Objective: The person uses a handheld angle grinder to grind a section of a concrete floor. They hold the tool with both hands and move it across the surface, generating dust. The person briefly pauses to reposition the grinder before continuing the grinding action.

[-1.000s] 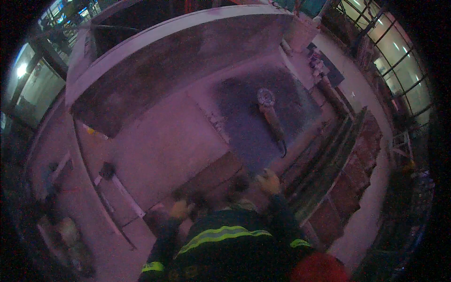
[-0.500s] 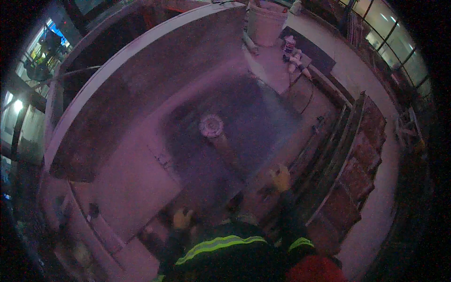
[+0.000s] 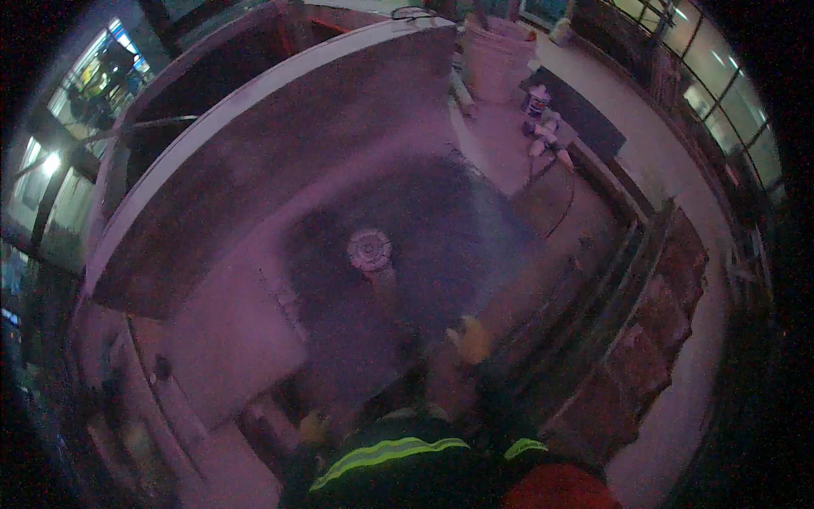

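My right hand [image 3: 471, 339], in what looks like a yellowish glove, is at the near right edge of a dark, dusty flat surface [image 3: 441, 212]. Its fingers appear apart, and I see nothing in them. My left hand [image 3: 314, 427] is low beside my body, near the front edge of a pale panel [image 3: 237, 356]. It is too dim and blurred to show whether it grips anything. In the middle of the dark surface lies a pale round piece [image 3: 370, 250] with a segmented rim. A brownish strip [image 3: 384, 293] runs from it toward me. Neither hand touches the round piece.
A tall curved wall [image 3: 280, 127] rises along the far left. At the back right stand a pale bucket [image 3: 496, 59], a small jar [image 3: 536, 100] and a corded tool [image 3: 549, 140]. Dark long bars [image 3: 568, 297] and reddish-brown slabs [image 3: 636, 365] lie to the right.
The whole view has shifted, with the bucket and jar now lower and further right. My right hand has moved left along the near edge; my left hand appears lower, closer to my body.
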The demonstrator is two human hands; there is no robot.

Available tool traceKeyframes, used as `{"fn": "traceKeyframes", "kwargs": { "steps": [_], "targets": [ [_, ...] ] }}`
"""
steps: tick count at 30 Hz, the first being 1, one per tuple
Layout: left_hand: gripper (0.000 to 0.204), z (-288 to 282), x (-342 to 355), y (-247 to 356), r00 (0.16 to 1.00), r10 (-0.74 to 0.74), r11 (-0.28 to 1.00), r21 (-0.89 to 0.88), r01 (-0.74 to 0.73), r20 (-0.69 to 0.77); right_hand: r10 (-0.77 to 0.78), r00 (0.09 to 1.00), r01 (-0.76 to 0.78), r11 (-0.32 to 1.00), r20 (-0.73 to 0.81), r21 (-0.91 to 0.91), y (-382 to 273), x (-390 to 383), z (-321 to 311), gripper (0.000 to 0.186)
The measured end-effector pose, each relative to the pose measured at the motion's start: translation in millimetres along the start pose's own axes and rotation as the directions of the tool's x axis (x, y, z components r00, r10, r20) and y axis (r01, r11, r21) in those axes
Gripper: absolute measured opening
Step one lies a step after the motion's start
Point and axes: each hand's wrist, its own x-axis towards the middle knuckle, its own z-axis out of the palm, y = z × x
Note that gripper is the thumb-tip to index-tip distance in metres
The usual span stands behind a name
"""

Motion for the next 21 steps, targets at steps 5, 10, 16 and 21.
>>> {"fn": "traceKeyframes", "kwargs": {
  "steps": [5,10,16,21],
  "targets": [
    [0.054,88.9,36.9,-34.7,0.993,0.114,0.989,-0.095,-0.112,0.019,-0.039,0.992,0.033,0.998,0.118,0.049,26.9,-20.7,17.6,0.053],
    [0.051,121.0,31.6,-49.1,0.989,0.132,0.977,-0.162,-0.141,-0.063,0.04,0.994,-0.044,0.998,0.103,0.039,-6.0,-16.5,-25.8,0.054],
    [0.056,159.2,50.1,-92.1,0.996,-0.035,0.999,-0.002,0.035,-0.078,-0.15,0.987,0.154,0.985,0.055,-0.082,6.7,-12.7,-2.0,0.056],
    [0.061,76.3,29.0,-38.1,0.952,-0.132,0.986,-0.067,0.156,0.277,-0.053,0.971,0.072,0.995,0.234,-0.074,-16.7,-37.2,7.9,0.047]
  ]
}}
